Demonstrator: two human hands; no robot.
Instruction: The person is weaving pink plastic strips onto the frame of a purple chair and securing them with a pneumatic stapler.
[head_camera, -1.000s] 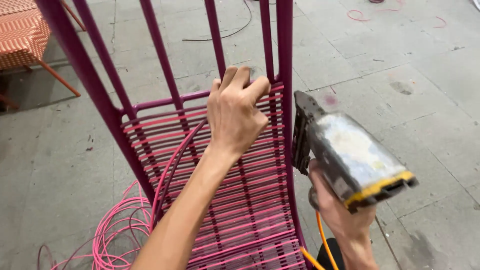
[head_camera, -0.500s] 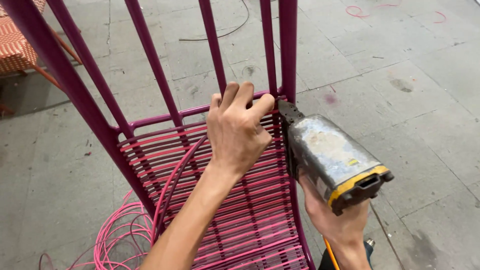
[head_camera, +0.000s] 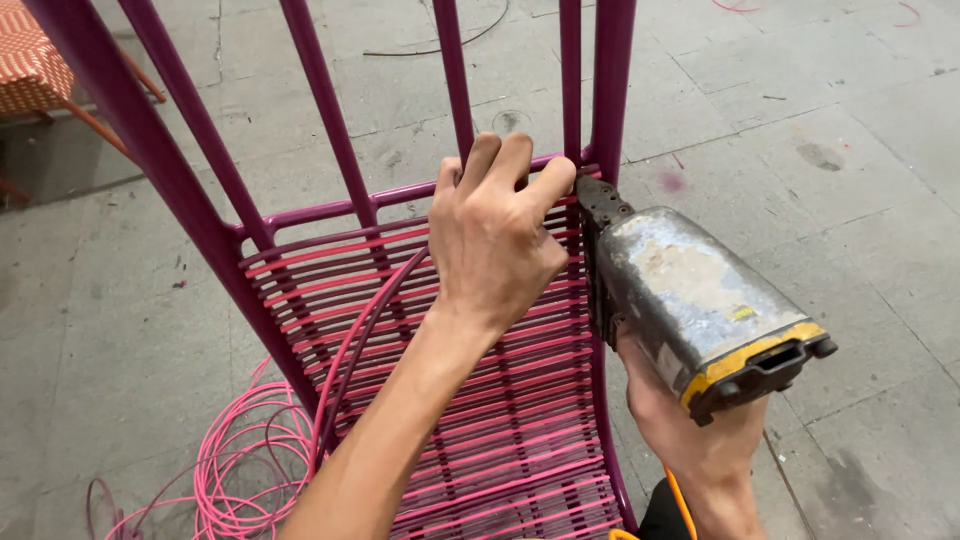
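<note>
— Where are we holding?

— Mid-frame, our left hand (head_camera: 495, 235) is clamped over the pink cord (head_camera: 350, 350) at the chair frame (head_camera: 180, 170) crossbar. Our right hand (head_camera: 690, 440) is wrapped around the staple gun (head_camera: 690, 300), its nose touching the right post.

— How do they handle?

— We judge the cord soft and springy, so pinch it close. The gun looks heavy.

— Anything in the way?

— Coiled cord (head_camera: 240, 470) lower left, an orange hose (head_camera: 680, 505) below.
</note>
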